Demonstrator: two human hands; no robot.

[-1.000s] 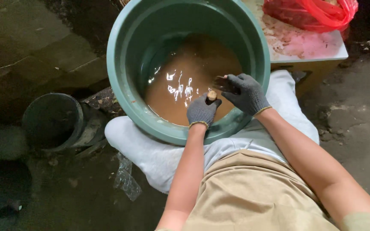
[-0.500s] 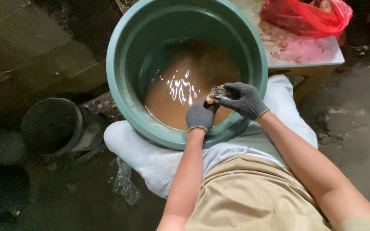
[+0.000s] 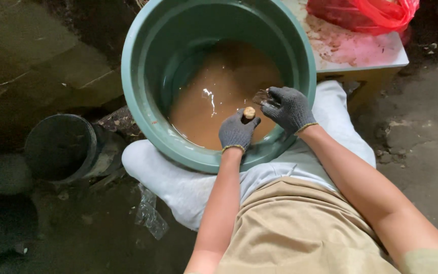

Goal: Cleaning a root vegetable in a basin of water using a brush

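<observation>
Nearest the camera, tan trousers (image 3: 300,233) and a pale shirt hem, pressed up against the near rim of the green tub (image 3: 143,101). Left hand (image 3: 236,132), in a dark grey knit glove, just inside that near rim, closed around a small stick-like piece (image 3: 249,112) whose light, round end poked up above the fist. Right hand (image 3: 287,107), gloved the same, just beside the left and a little further into the tub, fingers curled around a dark wet clump (image 3: 262,96); what kind of clump, impossible to tell. Both hands held over the muddy brown water (image 3: 214,101) that filled the tub's bottom, with a small glint of light on the surface. White sack-like cloth (image 3: 163,177) wedged under the tub's near side. Dark round bucket (image 3: 62,147) on its side, left of the tub, on wet ground. Beyond the tub to the right, a stained pale bench (image 3: 356,50) carrying a red plastic bag (image 3: 371,12).
</observation>
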